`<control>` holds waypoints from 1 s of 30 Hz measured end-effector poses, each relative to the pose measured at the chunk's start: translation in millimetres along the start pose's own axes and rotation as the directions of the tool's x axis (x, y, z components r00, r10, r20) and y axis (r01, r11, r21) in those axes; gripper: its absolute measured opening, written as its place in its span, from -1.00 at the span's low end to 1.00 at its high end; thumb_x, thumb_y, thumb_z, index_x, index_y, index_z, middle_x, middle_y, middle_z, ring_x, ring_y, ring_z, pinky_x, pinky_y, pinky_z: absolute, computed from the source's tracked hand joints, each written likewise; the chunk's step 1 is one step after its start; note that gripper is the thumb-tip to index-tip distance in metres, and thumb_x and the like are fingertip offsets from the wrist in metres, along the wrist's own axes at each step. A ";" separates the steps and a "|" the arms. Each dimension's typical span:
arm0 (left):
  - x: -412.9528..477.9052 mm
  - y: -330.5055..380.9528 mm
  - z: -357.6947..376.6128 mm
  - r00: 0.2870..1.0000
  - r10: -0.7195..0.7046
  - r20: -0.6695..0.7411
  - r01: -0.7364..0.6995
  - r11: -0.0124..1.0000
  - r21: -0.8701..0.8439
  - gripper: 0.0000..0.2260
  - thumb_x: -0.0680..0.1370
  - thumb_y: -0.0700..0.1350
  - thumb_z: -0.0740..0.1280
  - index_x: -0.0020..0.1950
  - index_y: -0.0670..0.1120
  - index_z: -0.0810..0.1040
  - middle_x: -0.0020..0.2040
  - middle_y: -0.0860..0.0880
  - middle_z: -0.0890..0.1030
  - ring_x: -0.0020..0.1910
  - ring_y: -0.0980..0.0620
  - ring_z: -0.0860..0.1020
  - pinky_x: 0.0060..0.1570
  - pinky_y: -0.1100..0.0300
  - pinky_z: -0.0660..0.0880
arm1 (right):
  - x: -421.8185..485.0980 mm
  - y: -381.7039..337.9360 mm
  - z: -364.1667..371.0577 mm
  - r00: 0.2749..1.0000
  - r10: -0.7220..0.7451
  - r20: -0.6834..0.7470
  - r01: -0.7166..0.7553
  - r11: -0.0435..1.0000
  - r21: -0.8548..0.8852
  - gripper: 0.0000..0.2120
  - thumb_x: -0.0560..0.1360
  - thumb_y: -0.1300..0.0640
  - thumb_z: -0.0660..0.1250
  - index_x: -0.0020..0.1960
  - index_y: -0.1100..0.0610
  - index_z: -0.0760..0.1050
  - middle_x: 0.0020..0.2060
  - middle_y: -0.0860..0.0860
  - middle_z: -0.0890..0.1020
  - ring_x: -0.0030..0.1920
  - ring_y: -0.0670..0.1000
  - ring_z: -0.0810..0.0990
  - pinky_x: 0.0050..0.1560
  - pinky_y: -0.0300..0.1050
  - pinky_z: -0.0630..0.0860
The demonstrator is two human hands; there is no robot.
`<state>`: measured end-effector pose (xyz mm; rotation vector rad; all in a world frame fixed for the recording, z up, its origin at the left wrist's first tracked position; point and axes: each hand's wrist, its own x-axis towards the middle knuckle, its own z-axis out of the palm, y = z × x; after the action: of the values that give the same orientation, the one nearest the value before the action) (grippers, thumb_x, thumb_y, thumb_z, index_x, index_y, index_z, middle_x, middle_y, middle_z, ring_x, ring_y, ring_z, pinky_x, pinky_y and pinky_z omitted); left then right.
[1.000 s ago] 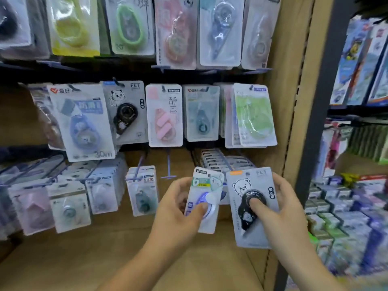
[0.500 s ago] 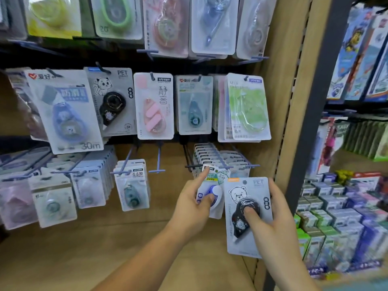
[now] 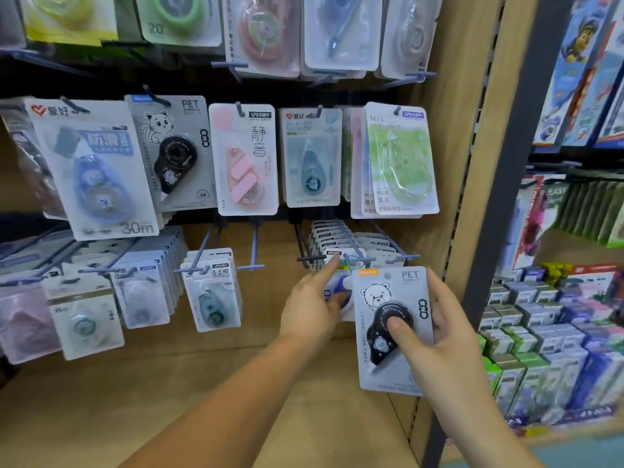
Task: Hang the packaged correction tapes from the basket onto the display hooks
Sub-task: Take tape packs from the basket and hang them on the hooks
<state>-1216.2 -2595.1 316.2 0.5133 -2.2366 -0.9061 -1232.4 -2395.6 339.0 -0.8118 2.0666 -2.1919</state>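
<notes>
My left hand (image 3: 312, 304) pinches a small white-and-blue correction tape pack (image 3: 341, 282), its forefinger stretched up along the card's top edge. The card's top sits at the tip of a dark display hook (image 3: 312, 259) that holds a row of like packs (image 3: 332, 236). My right hand (image 3: 435, 332) grips a grey PET pack with a bear drawing and a black correction tape (image 3: 391, 329), thumb pressed on the black dispenser. That pack is held upright, just right of and below the hook. The basket is out of view.
Rows of hung correction tape packs fill the wooden display above and to the left, among them a matching grey PET cat pack (image 3: 172, 153). A bare blue hook (image 3: 253, 263) juts out left of my left hand. A dark upright post (image 3: 506, 197) and shelves of boxed goods (image 3: 553, 325) stand right.
My left hand has carried the small blue pack up and forward from beside the bear pack to the hook's tip. My right hand has kept the bear pack close beside it.
</notes>
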 end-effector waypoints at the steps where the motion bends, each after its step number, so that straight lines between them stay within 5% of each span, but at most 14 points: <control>1: -4.0 -0.6 -4.0 1.000 0.003 -0.003 -0.003 1.000 -0.019 -0.42 0.60 -0.21 0.37 0.57 0.19 0.39 0.27 -0.06 0.53 0.24 -0.05 0.56 0.24 0.09 0.53 | -1.4 -2.2 1.5 1.000 -0.014 0.022 0.014 1.000 0.014 -0.29 0.55 0.36 0.43 0.40 -0.35 0.38 0.25 -0.25 0.65 0.24 -0.19 0.63 0.33 0.10 0.57; 3: -22.9 -3.8 -17.9 0.999 0.011 -0.030 -0.013 0.998 -0.061 -0.50 0.60 -0.29 0.33 0.50 0.07 0.51 0.32 -0.02 0.54 0.30 0.03 0.55 0.35 0.03 0.51 | -6.7 -4.6 6.9 0.998 -0.030 0.052 0.027 0.999 0.042 -0.29 0.55 0.40 0.40 0.40 -0.32 0.38 0.28 -0.24 0.64 0.28 -0.17 0.62 0.36 0.12 0.54; 6: -61.4 4.6 -53.5 0.999 -0.029 -0.024 0.022 0.961 -0.275 -0.72 0.68 -0.25 0.28 0.30 0.04 0.62 0.19 0.07 0.70 0.19 0.05 0.66 0.24 -0.10 0.60 | -16.1 -6.6 24.7 0.995 -0.043 0.093 0.035 0.996 0.085 -0.28 0.57 0.38 0.40 0.48 -0.30 0.35 0.41 -0.18 0.56 0.42 -0.11 0.52 0.46 0.21 0.45; 10: -98.4 31.1 -113.7 1.000 -0.010 0.021 0.018 0.890 -0.456 -0.73 0.70 -0.15 0.28 0.37 0.10 0.53 0.11 0.04 0.74 0.08 -0.02 0.70 0.05 0.08 0.65 | -23.5 -29.8 70.2 0.990 -0.105 0.092 0.090 0.984 0.157 -0.22 0.58 0.33 0.41 0.34 -0.55 0.32 0.46 -0.18 0.50 0.48 -0.12 0.45 0.51 0.19 0.38; 14: -96.4 34.3 -169.3 0.997 0.055 -0.050 -0.070 0.923 -0.378 -0.37 0.61 -0.18 0.44 0.58 0.20 0.27 0.02 0.23 0.70 -0.08 0.22 0.67 -0.12 0.33 0.55 | -17.9 -70.0 125.7 0.971 -0.204 0.127 0.168 0.953 0.251 -0.27 0.59 0.37 0.37 0.38 -0.43 0.30 0.37 -0.15 0.57 0.34 -0.16 0.58 0.40 0.08 0.50; 17: -84.9 29.3 -209.7 0.995 0.032 -0.096 -0.059 0.954 -0.295 -0.23 0.56 -0.09 0.51 0.61 0.28 0.16 0.15 0.25 0.66 0.04 0.30 0.66 -0.02 0.36 0.59 | -9.6 -100.2 163.6 0.959 -0.233 0.163 0.181 0.942 0.283 -0.40 0.63 0.35 0.31 0.27 -0.39 0.39 0.21 -0.32 0.58 0.14 -0.38 0.60 0.17 -0.19 0.56; 19: -75.3 25.3 -237.3 0.990 0.025 -0.137 -0.055 0.975 -0.217 -0.17 0.52 0.00 0.56 0.63 0.29 0.14 0.31 0.24 0.57 0.17 0.23 0.63 0.07 0.36 0.59 | -1.3 -118.2 185.3 0.943 -0.249 0.220 0.195 0.951 0.238 -0.47 0.64 0.29 0.32 0.32 -0.34 0.40 0.23 -0.28 0.59 0.18 -0.35 0.59 0.19 -0.18 0.57; 21: -63.5 22.9 -263.5 0.981 0.020 -0.195 -0.042 0.993 -0.109 -0.17 0.51 0.08 0.55 0.63 0.33 0.12 0.38 0.27 0.48 0.30 0.21 0.55 0.13 0.44 0.50 | 10.4 -135.6 202.7 0.921 -0.287 0.264 0.255 0.956 0.147 -0.46 0.62 0.22 0.38 0.44 -0.26 0.39 0.20 -0.14 0.65 0.14 -0.18 0.66 0.13 -0.11 0.62; 24: -41.7 21.6 -292.4 0.969 0.084 -0.234 -0.087 0.996 0.000 -0.27 0.56 0.12 0.48 0.61 0.36 0.14 0.43 0.23 0.44 0.43 0.13 0.45 0.40 0.17 0.45 | 33.8 -164.0 221.5 0.872 -0.385 0.303 0.407 0.913 -0.013 -0.38 0.59 0.13 0.44 0.51 -0.27 0.29 -0.07 -0.08 0.58 -0.34 -0.16 0.54 -0.23 -0.26 0.50; 30: -10.0 25.1 -305.3 0.952 0.158 -0.262 -0.145 0.987 0.069 -0.30 0.61 0.07 0.44 0.60 0.39 0.11 0.59 0.20 0.27 0.59 0.18 0.22 0.50 0.23 0.24 | 66.6 -188.3 237.3 0.793 -0.447 0.414 0.567 0.790 -0.234 -0.28 0.63 0.07 0.34 0.64 -0.28 0.07 0.04 -0.12 0.41 -0.18 -0.21 0.32 -0.09 -0.19 0.34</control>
<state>-997.5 -2713.7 495.1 0.4502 -2.0249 -0.6621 -1137.7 -2616.1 535.6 -1.8465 2.2624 -1.6815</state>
